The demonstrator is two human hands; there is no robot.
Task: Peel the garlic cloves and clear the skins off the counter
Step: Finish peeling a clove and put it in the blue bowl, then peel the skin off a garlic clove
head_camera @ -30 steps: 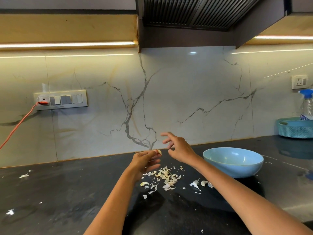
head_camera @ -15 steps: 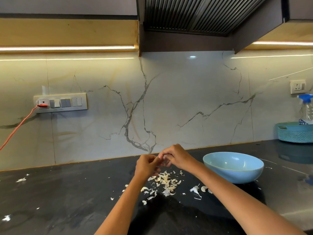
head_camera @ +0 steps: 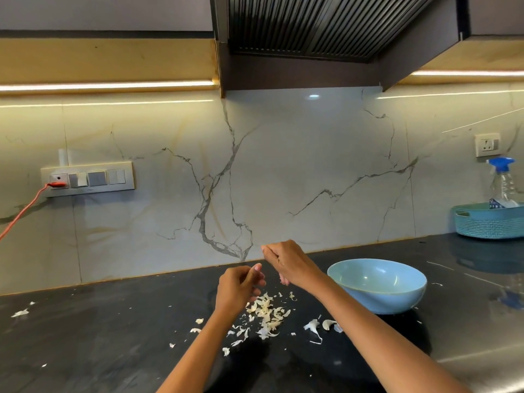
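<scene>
At frame centre, the left hand curls around a small, hard, likely slippery garlic clove; the right hand pinches papery, feather-light skin above the skins pile.

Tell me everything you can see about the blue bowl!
The bowl is light blue, round and smooth, with a glossy shine like glazed ceramic or plastic. It stands upright on the dark counter, right of the skins. What shows of its inside looks empty. The right forearm passes in front of its left side; whether they touch is unclear.
</scene>
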